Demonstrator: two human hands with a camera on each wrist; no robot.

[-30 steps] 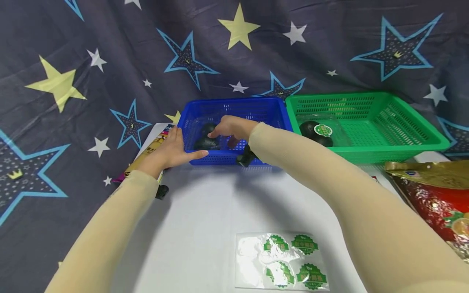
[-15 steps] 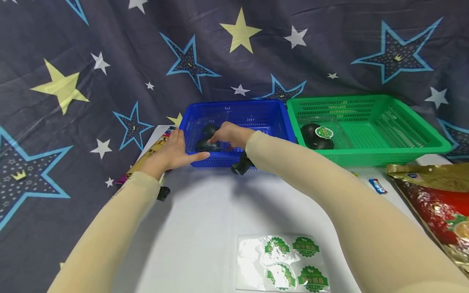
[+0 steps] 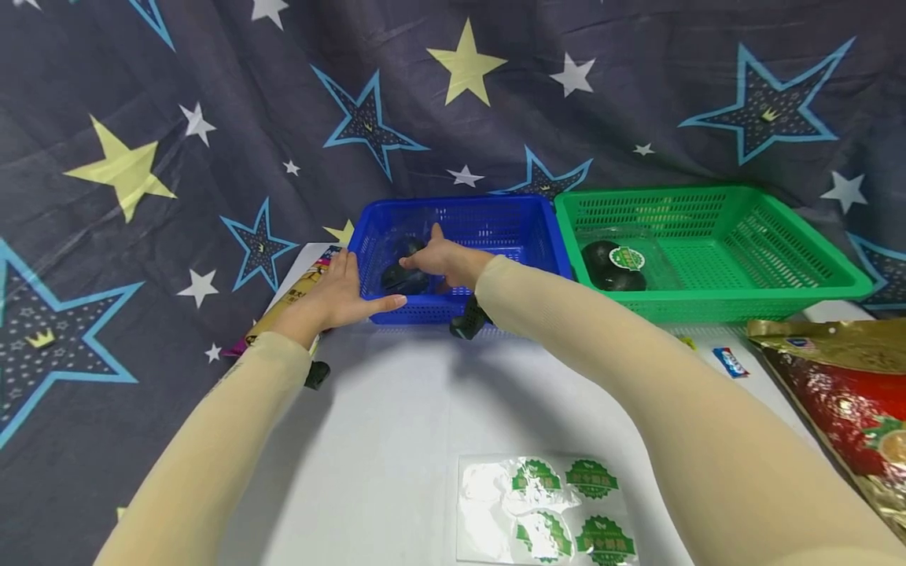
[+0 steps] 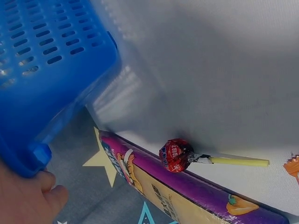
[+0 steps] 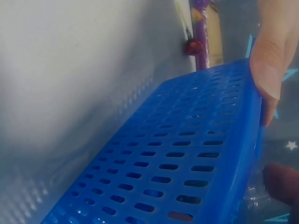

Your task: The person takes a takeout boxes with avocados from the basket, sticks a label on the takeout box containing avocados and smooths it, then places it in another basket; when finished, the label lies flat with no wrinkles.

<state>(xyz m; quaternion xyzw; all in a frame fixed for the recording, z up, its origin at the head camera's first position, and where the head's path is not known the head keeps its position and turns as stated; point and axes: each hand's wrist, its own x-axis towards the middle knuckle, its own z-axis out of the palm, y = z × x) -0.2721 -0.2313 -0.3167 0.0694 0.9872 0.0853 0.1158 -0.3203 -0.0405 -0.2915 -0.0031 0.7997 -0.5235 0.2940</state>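
Observation:
My left hand (image 3: 329,292) rests at the near left corner of the blue basket (image 3: 495,203), fingers straight along its side and thumb spread along the front rim. My right hand (image 3: 447,259) reaches over the front rim into the basket, thumb forward and one finger raised. Beside its fingers lies a clear plastic box (image 3: 388,242) with dark rounded fruits (image 3: 403,280) in it. Part of the box is hidden behind the right hand. In the right wrist view, the left thumb (image 5: 267,70) lies on the rim, and a right fingertip (image 5: 281,181) hangs beside it.
A green basket (image 3: 708,299) on the right holds another clear box whose fruits bear a round sticker (image 3: 626,258). A sticker sheet (image 3: 488,511) lies in front. A red snack bag (image 3: 842,393) is at right. Under the left arm are a purple packet (image 4: 191,184) and a lollipop (image 4: 176,155).
One finger of my right hand has lifted upward, while the thumb stays over the box. My left hand keeps its place at the basket corner. The head view has tilted slightly.

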